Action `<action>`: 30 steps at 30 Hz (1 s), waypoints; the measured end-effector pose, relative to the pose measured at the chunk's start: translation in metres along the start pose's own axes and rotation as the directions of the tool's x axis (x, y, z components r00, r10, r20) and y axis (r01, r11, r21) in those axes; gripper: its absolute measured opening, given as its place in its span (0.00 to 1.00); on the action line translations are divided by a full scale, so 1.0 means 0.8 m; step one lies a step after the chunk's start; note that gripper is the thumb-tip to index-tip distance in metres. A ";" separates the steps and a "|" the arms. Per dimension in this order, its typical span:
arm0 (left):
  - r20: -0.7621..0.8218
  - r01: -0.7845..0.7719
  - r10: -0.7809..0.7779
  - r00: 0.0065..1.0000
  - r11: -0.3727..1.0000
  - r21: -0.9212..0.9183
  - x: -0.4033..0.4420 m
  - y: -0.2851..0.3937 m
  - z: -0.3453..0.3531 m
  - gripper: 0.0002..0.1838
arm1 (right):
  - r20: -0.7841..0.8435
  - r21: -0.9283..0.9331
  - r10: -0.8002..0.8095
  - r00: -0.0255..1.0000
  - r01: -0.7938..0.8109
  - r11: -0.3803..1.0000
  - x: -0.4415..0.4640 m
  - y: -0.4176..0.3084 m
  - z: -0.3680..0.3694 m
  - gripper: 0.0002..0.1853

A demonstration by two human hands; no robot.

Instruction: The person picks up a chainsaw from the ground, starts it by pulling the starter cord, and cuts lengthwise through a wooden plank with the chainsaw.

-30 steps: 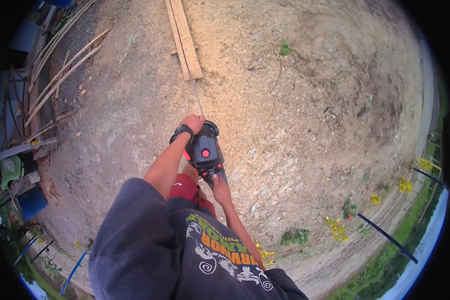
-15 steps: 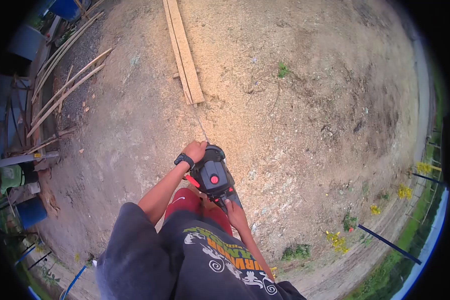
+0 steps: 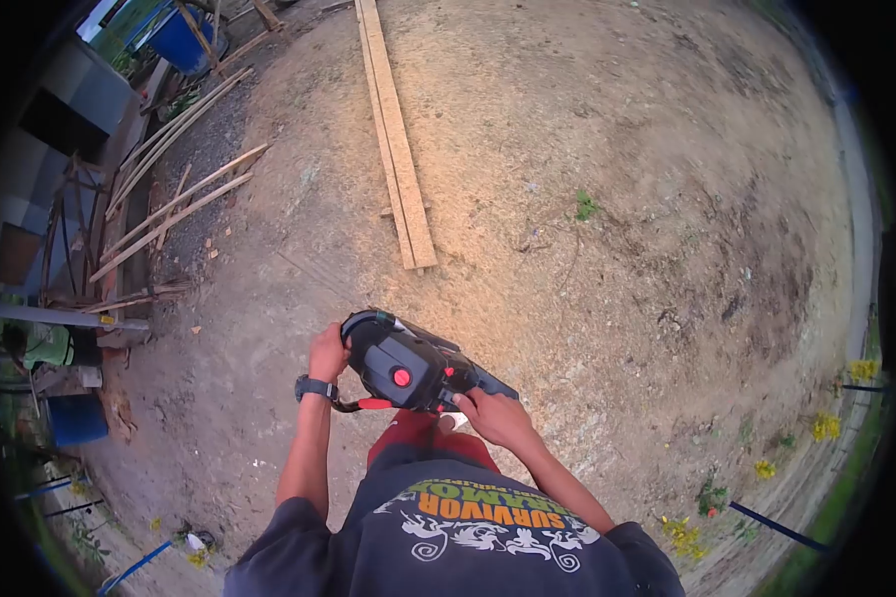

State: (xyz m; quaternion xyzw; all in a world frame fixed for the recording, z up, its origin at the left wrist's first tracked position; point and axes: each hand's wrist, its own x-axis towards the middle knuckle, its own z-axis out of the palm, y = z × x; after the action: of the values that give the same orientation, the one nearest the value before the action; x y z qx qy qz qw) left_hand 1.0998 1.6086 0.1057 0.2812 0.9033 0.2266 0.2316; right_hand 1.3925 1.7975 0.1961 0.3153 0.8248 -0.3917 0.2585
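A black chainsaw (image 3: pixel 408 368) with red caps is held in front of my shorts, its body turned sideways. My left hand (image 3: pixel 329 353), with a dark watch on its wrist, grips the curved front handle. Around the rear handle, at the right, my right hand (image 3: pixel 495 416) is wrapped. The saw's bar cannot be made out. Beyond the saw, a long sawn plank (image 3: pixel 404 179) with a lengthwise split lies on a small crosspiece (image 3: pixel 388 212), near end towards me.
Long thin wood strips (image 3: pixel 174 224) lie at the left beside a building. Blue containers (image 3: pixel 77 420) stand at the left and upper left. A person in a green shirt (image 3: pixel 50 344) is at the far left. Sawdust covers the ground (image 3: pixel 468 259) around the plank.
The chainsaw has swung from pointing at the plank's end to lying sideways, with my left hand moved left and my right hand moved right. The plank sits lower in view.
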 end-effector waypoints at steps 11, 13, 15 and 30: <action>0.041 0.487 -0.631 0.775 0.554 -0.675 0.043 -0.106 -0.117 0.25 | 0.196 -0.083 -0.169 0.966 0.188 0.979 0.165 -0.153 -0.046 0.33; 0.073 0.519 -0.722 0.688 0.419 -0.745 0.041 -0.115 -0.132 0.25 | 0.226 -0.108 -0.229 0.947 0.258 0.960 0.187 -0.177 -0.051 0.32; 0.080 0.511 -0.735 0.673 0.385 -0.769 0.040 -0.126 -0.142 0.25 | 0.243 -0.136 -0.245 0.939 0.283 0.949 0.203 -0.195 -0.059 0.32; 0.092 0.475 -0.854 0.512 0.192 -0.859 0.010 -0.161 -0.142 0.25 | 0.446 -0.265 -0.286 0.848 0.430 0.863 0.270 -0.243 -0.077 0.35</action>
State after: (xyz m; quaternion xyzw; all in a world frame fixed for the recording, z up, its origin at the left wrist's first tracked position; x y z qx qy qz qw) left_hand 0.9800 1.4869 0.1238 -0.3474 0.7431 0.5317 0.2110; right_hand 1.0964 1.8199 0.1789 0.0165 0.8576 -0.3331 0.3916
